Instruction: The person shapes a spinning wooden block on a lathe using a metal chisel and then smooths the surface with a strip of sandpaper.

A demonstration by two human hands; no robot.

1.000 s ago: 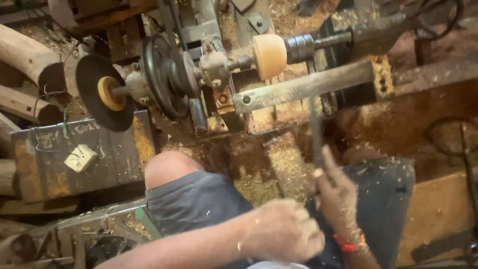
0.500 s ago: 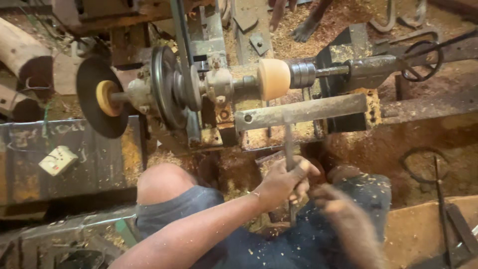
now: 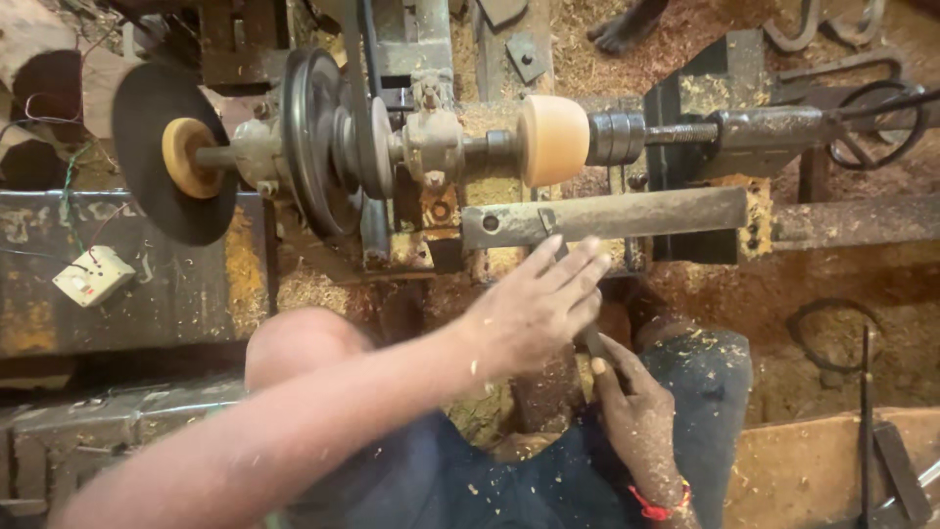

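So far the wood block [image 3: 553,139] is rounded but plain; left hand [image 3: 534,309] flat over the chisel [image 3: 591,341], right hand [image 3: 636,416] gripping it, short of the wood

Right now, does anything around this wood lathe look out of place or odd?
Yes: sawdust and shavings lie thick over the bench and floor. A small white switch box sits askew on the metal plate, trailing loose wires. A bare foot rests near the machine.

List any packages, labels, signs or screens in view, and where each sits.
No packages, signs or screens show.
Nearest to a label: faint pale markings on the rusty metal block at left, too worn to make out.
White switch box: small, square, wired, lying on that block.
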